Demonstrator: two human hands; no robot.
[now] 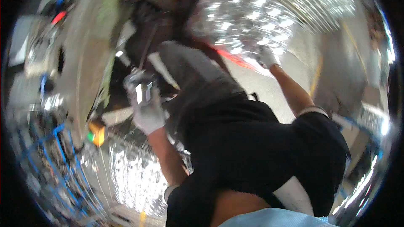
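Observation:
My left hand [148,117], in a pale glove, is closed around a shiny piece [144,92] with bright flat faces. Motion blur hides what exactly this piece is; it looks like metal or clear plastic. To the right, my gloved right hand [267,58] reaches to the near edge of a big heap of shiny silver parts [256,21]. Its fingers are smeared against the heap, so I cannot see whether they grip anything. A red strip [235,57] runs along the heap's near edge, left of that hand.
A long grey-brown machine surface [86,54] stands at left, with a yellow-and-green fitting [97,133] by its near end. More silver parts [136,176] lie at lower left, beside a blue metal frame [54,159]. Yellow lines [316,75] mark the floor at right.

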